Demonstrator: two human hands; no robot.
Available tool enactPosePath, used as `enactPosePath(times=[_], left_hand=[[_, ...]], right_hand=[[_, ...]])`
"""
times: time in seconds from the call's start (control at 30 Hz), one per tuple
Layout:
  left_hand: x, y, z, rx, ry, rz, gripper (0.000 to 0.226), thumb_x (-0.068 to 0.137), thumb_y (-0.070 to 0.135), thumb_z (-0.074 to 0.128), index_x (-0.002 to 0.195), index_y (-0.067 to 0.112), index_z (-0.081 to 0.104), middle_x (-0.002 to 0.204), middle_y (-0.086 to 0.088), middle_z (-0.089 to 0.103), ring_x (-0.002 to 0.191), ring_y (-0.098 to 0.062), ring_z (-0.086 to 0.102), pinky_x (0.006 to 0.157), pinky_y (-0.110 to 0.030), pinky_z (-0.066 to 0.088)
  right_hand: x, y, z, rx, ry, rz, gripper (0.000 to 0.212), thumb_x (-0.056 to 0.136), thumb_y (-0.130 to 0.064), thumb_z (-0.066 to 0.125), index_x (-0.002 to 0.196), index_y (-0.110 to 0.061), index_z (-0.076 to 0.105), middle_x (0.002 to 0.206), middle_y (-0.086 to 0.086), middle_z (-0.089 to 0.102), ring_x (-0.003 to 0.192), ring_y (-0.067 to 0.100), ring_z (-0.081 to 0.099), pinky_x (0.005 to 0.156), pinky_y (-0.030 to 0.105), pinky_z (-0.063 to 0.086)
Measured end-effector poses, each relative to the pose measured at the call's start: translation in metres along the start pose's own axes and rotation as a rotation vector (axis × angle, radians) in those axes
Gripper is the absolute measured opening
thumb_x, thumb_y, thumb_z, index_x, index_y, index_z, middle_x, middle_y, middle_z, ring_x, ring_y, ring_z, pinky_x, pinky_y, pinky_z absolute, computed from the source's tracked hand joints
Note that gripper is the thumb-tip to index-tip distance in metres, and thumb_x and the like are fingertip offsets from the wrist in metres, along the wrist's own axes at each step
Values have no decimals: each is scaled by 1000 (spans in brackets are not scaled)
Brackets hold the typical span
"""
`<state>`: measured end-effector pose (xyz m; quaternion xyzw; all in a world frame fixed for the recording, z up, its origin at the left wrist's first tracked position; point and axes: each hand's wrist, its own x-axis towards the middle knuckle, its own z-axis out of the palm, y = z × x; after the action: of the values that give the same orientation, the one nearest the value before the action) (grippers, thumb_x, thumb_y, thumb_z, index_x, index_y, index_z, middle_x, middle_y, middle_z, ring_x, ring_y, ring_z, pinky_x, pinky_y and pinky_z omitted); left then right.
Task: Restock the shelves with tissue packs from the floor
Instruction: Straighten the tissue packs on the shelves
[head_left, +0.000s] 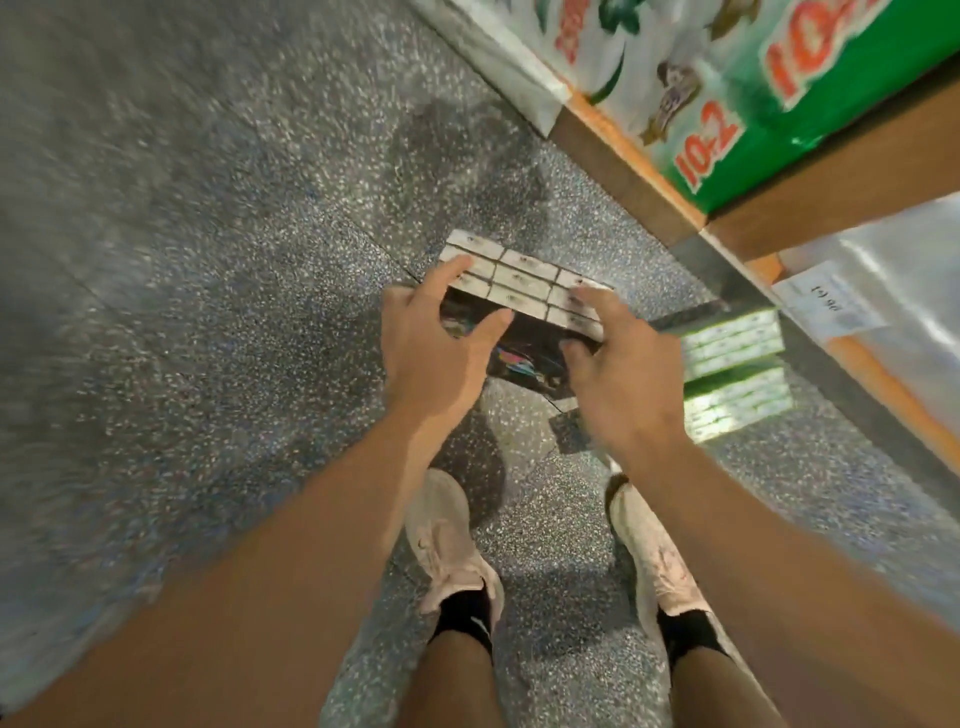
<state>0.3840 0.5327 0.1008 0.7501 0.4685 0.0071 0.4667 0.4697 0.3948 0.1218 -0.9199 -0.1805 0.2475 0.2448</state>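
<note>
**White-topped tissue bundle between both my hands**

Speckled grey floor (208, 260) lies under me as I bend, both arms stretched down. My left hand (431, 348) curls round the near-left edge of the tissue pack bundle (519, 283), fingers over its top; my right hand (618, 379) grips its right end. Its top shows a grid of small white packs, its side dark with coloured print. More tissue packs (732, 358) sit stacked under the shelf (649, 171). Green packaging (779, 130) reads "10-2".
</note>
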Motion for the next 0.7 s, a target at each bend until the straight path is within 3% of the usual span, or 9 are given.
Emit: enactPosePath(times=[0.03, 0.1, 0.17, 0.27, 0.4, 0.5, 0.6, 0.7], left_hand=[[-7, 22, -19, -16, 27, 6, 52, 78, 38, 78, 125, 44, 57, 111, 1, 41, 99, -15, 55, 92, -26, 49], [-26, 61, -59, -63, 65, 13, 50, 76, 41, 79, 121, 46, 57, 116, 1, 42, 102, -15, 56, 92, -26, 50], [-46, 98, -103, -106, 111, 73, 52, 73, 50, 77, 120, 49, 56, 120, -1, 52, 101, -15, 61, 89, -30, 54], [-89, 162, -176, -139, 238, 94, 48, 74, 50, 75, 117, 49, 55, 113, 7, 64, 97, -10, 64, 88, -37, 54], [-181, 247, -285, -59, 512, 116, 46, 72, 53, 75, 113, 46, 57, 102, 10, 64, 90, -10, 62, 88, -40, 52], [-276, 286, -362, -21, 732, 100, 44, 73, 49, 76, 113, 44, 58, 103, 7, 57, 95, -10, 59, 94, -36, 49], [-387, 300, -431, 1, 959, 58, 38, 73, 53, 73, 107, 45, 59, 97, 10, 58, 98, -14, 58, 93, -35, 48], [-506, 289, -487, 27, 1205, -56, 44, 65, 73, 60, 101, 47, 58, 90, 8, 63, 90, -15, 62, 86, -35, 50]], right_hand=[[-6, -18, -21, 16, 26, -11, 42, 87, -22, 68, 128, -26, 60, 93, 3, 74, 78, 19, 70, 83, 28, 56], [-21, -56, -66, 33, 60, -30, 44, 82, -32, 74, 125, -30, 63, 89, -4, 75, 70, 9, 67, 72, 9, 48], [-35, -97, -112, 76, 90, -103, 45, 80, -36, 77, 123, -33, 65, 92, -11, 73, 66, 3, 63, 69, 2, 44], [-61, -163, -181, 179, 117, -252, 41, 79, -36, 79, 118, -33, 69, 102, -9, 74, 77, 6, 65, 88, 27, 52], [-117, -256, -268, 257, 28, -428, 36, 81, -41, 75, 116, -39, 69, 93, -6, 75, 73, 6, 65, 83, 20, 49], [-182, -324, -315, 322, -53, -616, 33, 82, -42, 73, 114, -37, 70, 93, -1, 76, 80, 14, 69, 88, 32, 51], [-262, -386, -341, 328, -83, -861, 38, 81, -53, 64, 116, -39, 69, 92, 0, 76, 82, 21, 70, 82, 40, 54], [-361, -444, -355, 295, -139, -1118, 49, 77, -63, 55, 119, -42, 66, 82, 2, 76, 81, 26, 71, 76, 39, 56]])
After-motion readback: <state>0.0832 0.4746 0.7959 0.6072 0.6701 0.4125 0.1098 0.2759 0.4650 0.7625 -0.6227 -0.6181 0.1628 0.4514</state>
